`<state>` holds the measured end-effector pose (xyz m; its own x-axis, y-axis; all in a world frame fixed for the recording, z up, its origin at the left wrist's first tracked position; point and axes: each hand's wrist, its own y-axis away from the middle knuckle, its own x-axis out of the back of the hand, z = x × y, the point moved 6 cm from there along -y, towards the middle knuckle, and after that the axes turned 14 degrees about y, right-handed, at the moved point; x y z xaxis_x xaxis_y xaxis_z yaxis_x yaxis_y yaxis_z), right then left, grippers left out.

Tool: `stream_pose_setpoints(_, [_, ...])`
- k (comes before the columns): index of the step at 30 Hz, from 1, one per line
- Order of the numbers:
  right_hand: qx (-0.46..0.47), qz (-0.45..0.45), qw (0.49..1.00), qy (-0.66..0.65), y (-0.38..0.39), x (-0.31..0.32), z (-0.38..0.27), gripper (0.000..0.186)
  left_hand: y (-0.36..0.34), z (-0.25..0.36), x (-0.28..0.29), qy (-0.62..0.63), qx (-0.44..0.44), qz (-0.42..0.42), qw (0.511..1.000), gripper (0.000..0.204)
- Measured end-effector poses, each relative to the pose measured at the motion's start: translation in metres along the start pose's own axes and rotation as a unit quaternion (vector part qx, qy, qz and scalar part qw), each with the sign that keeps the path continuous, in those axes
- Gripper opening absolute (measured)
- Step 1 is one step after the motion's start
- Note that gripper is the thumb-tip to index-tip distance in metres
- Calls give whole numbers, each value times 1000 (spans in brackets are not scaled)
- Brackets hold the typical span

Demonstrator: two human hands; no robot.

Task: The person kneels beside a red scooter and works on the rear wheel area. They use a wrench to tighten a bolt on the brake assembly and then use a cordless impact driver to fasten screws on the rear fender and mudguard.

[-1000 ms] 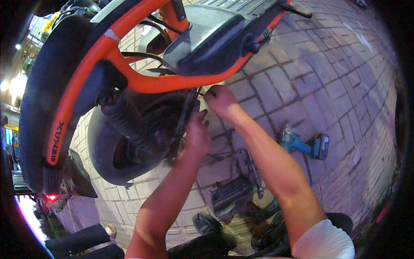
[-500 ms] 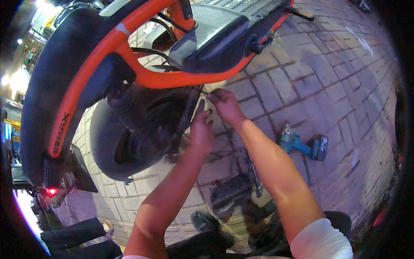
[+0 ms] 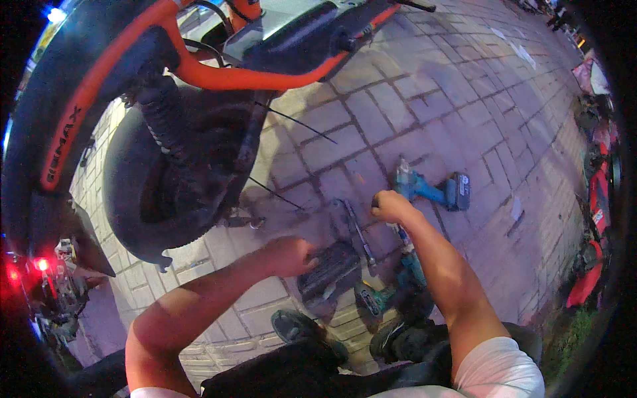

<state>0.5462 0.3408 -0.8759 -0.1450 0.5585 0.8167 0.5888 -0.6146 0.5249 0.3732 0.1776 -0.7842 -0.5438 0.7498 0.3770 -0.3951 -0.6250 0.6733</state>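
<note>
The left hand (image 3: pixel 290 257) and right hand (image 3: pixel 391 207) have been withdrawn from the scooter (image 3: pixel 232 81) to beside a dark block (image 3: pixel 328 272) and power tool (image 3: pixel 430 190), fingers curled, any hold unclear, leaving thin wires (image 3: pixel 300 124) untouched by the wheel (image 3: pixel 123 179).

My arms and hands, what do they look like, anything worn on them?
The left hand and right hand are gloveless, both forearms bare, no watch or band visible. A short white sleeve shows on the right; at the left, only a sliver of white cloth.
</note>
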Motion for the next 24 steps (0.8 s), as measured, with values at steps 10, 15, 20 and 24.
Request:
stream_pose_setpoints(10, [-133,-259,957,-7,77,-19,60,32,-31,-82,-69,179,-33,135,974,26])
stream_pose_setpoints(15, [6,-214,972,94,91,-67,132,30,-56,-81,-84,135,-80,140,978,29])
stream_pose_setpoints(20, [81,-94,990,71,76,-42,34,31,-51,-96,-82,112,-77,180,974,32])
stream_pose_setpoints(24, [88,-27,994,55,70,-14,-25,33,-39,-82,-69,196,4,138,971,37])
